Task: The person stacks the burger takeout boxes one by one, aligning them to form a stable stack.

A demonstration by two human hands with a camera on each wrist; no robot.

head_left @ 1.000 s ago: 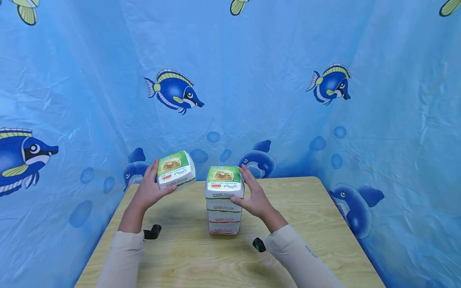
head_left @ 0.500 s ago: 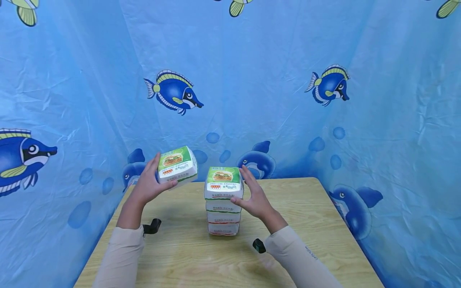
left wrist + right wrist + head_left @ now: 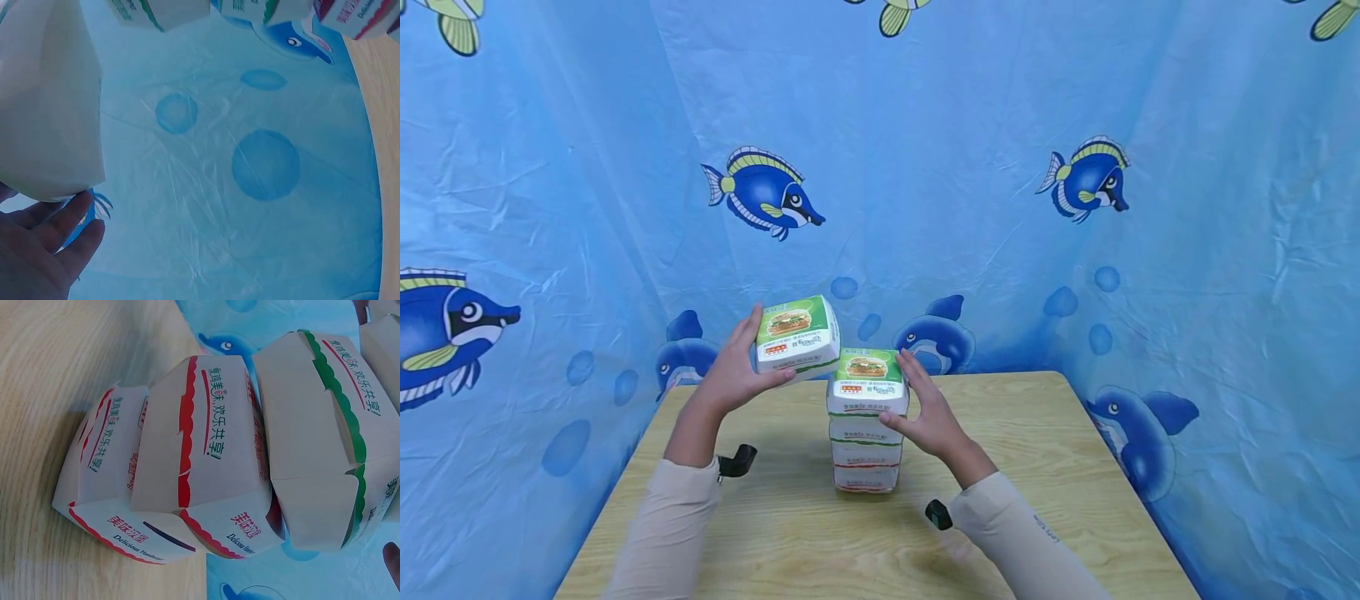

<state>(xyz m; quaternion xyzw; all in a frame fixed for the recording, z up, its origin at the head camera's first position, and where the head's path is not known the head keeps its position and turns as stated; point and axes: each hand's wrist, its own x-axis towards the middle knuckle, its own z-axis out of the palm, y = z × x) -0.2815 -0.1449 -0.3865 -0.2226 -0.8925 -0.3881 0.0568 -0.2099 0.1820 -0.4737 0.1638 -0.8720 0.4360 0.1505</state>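
My left hand [image 3: 739, 371] holds a burger box [image 3: 797, 333] with a green top in the air, thumb along its front and fingers at its left side. The box is tilted, and its lower right corner is right beside the stack's top. In the left wrist view, fingers [image 3: 75, 219] support the white box [image 3: 50, 106] from below. My right hand [image 3: 936, 417] grips the top burger box [image 3: 867, 383] of a stack, thumb on the front and fingers along the right side. Beneath it, several more boxes stand upright, including red-edged lower ones [image 3: 212, 437]; their backs are hidden.
The stack stands on a light wooden table [image 3: 1037, 467]. A blue curtain [image 3: 925, 208] printed with fish and dolphins surrounds the table at the back and sides. Black wrist-camera mounts [image 3: 737, 461] stick out at both cuffs.
My left hand has raised its burger box and carried it rightward, up close to the stack. The right hand and the stack stay where they were.
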